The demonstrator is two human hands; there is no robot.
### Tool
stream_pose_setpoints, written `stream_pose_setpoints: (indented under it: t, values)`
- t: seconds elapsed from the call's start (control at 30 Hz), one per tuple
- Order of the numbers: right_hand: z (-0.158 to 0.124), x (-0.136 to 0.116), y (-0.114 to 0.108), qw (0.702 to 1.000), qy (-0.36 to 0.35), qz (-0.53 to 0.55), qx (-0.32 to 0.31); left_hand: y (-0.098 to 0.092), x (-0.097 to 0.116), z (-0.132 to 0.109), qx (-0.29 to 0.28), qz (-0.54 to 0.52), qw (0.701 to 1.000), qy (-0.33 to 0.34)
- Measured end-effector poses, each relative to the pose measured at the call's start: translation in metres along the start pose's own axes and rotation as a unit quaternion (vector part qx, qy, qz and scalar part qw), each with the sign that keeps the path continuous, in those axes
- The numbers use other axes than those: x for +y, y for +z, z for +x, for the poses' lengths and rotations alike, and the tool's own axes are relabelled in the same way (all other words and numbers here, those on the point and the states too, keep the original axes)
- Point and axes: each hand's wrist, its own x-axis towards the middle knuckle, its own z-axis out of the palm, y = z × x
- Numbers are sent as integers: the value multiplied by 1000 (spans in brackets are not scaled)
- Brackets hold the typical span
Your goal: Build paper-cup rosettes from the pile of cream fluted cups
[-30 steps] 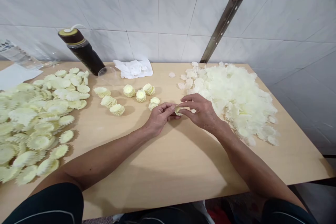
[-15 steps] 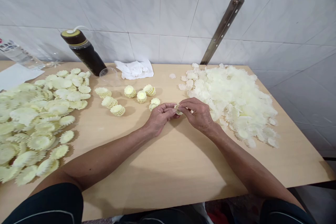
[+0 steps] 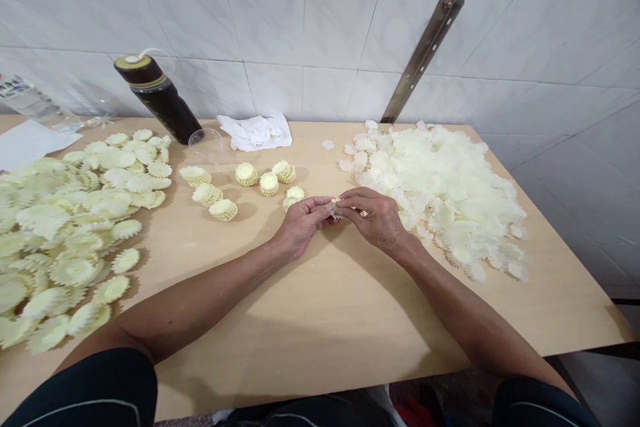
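Note:
Between my hands is a small pale yellow scalloped piece (image 3: pixel 337 208), partly hidden by the fingers. My left hand (image 3: pixel 304 223) is closed on it from the left, thumb on top. My right hand (image 3: pixel 376 215) pinches the same piece from the right with thumb and forefinger. Just behind my left hand sits a small stack of pale yellow scalloped discs (image 3: pixel 294 196). More such stacks (image 3: pixel 223 210) stand to the left. A heap of thin, translucent white scalloped discs (image 3: pixel 445 180) lies right of my right hand.
A large pile of pale yellow scalloped discs (image 3: pixel 80 240) covers the table's left side. Along the back are a dark bottle (image 3: pixel 167 107), a clear round lid (image 3: pixel 206 143), crumpled white tissue (image 3: pixel 257 132) and a clear plastic bottle (image 3: pixel 40 107). A metal bracket (image 3: pixel 424 57) leans by the tiled wall.
The fingers of my right hand have shifted slightly on the held piece, which is turned a little. Otherwise the scene looks the same.

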Motion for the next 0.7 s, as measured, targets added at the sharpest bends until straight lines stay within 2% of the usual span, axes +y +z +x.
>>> stream_pose_setpoints:
  t: [0.33,0.43,0.5,0.57,0.63,0.7]
  values:
    - [2,-7,2,1000,10,-1,10,-1,-2,0,-3,4,1000,-2]
    - [1,-9,4,996,75,37,16,-2,-2,0,3,30,1000,5]
    - [3,-7,4,977,168,125,27,-2,-3,-1,-3,48,999,11]
    - [6,-3,0,937,249,235,73,-2,-3,-1,-6,58,998,15]
    - [11,3,-7,897,283,309,141,-2,-4,-2,-4,62,998,16]
    - [17,7,-17,873,291,347,184,-2,-5,-3,-11,71,997,14]
